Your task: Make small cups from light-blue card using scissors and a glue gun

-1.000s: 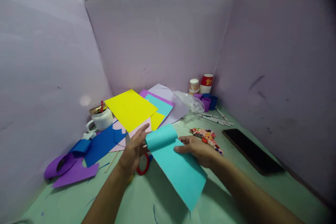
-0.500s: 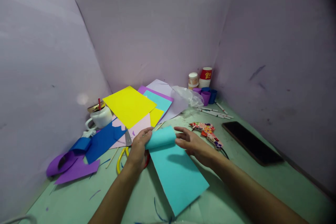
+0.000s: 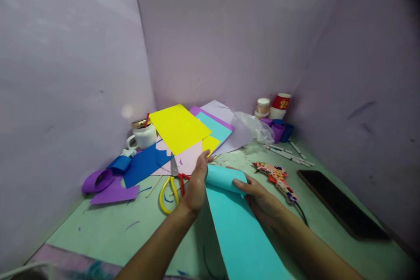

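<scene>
A turquoise paper sheet (image 3: 241, 232) has its far end curled into a roll (image 3: 225, 178). My right hand (image 3: 262, 197) grips the roll's right end, thumb on top and fingers behind it. My left hand (image 3: 196, 186) is upright at the roll's left end, its fingers stretched out and its palm side against the edge. The near part of the sheet slopes down toward me and leaves the view. Just left of my left hand lie scissors (image 3: 169, 192) with yellow and red handles.
Yellow (image 3: 180, 127), blue (image 3: 144, 164) and purple paper (image 3: 114, 191) lies on the left and back. A white mug (image 3: 144, 136) stands behind. To the right are a patterned glue gun (image 3: 275, 177), a dark phone (image 3: 341, 203), white sticks (image 3: 288, 155) and paper cups (image 3: 280, 105).
My view has turned left, so the scene sits further right. My right hand has closed on the roll's right end. My left hand has straightened from its grip into an upright pose.
</scene>
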`<state>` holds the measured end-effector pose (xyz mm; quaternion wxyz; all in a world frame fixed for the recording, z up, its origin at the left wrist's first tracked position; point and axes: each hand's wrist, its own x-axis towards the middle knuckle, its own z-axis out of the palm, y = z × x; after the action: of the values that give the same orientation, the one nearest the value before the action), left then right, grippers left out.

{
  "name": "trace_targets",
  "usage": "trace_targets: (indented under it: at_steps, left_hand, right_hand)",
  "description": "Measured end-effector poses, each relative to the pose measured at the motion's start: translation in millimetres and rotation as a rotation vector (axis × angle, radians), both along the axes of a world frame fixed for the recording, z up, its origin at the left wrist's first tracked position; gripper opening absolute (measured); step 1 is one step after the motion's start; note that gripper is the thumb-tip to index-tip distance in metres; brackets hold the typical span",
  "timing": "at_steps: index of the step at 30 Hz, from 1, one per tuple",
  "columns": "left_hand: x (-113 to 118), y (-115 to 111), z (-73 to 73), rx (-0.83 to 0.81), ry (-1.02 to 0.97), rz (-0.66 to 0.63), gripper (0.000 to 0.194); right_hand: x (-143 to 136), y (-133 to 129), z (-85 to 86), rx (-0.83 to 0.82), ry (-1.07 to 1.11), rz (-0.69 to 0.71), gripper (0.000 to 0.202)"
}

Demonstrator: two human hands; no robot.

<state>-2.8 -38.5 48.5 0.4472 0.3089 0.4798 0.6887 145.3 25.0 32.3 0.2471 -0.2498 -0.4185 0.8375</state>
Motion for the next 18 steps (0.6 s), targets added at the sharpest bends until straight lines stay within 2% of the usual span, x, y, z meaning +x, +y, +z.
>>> trace_targets:
  at_steps: [5,8,11,15,18]
  left_hand:
    - [-3,-3,-4.6,0.036,0.156,0.008,0.065]
    - [-15,-5,1.0,0.023,0.206,-0.003,0.059]
    - [-24,-6,8.3,-0.018,0.244,-0.077,0.05]
    - [-24,-9,13.4,-0.103,0.338,-0.173,0.044]
    - [-27,-12,14.9,-0.156,0.445,-0.104,0.051]
  right_hand:
    - [-4,-3,-1.1,-0.114,-0.009,0.0,0.057]
    - [-2,-2,3.5,-0.232,-0.049,0.016,0.052]
    - [-1,-3,10.7,-0.317,-0.083,0.038,0.052]
    - [0,-6,15.7,-0.298,-0.054,0.075,0.052]
    - [3,0,12.7,-0.291,-0.053,0.032,0.048]
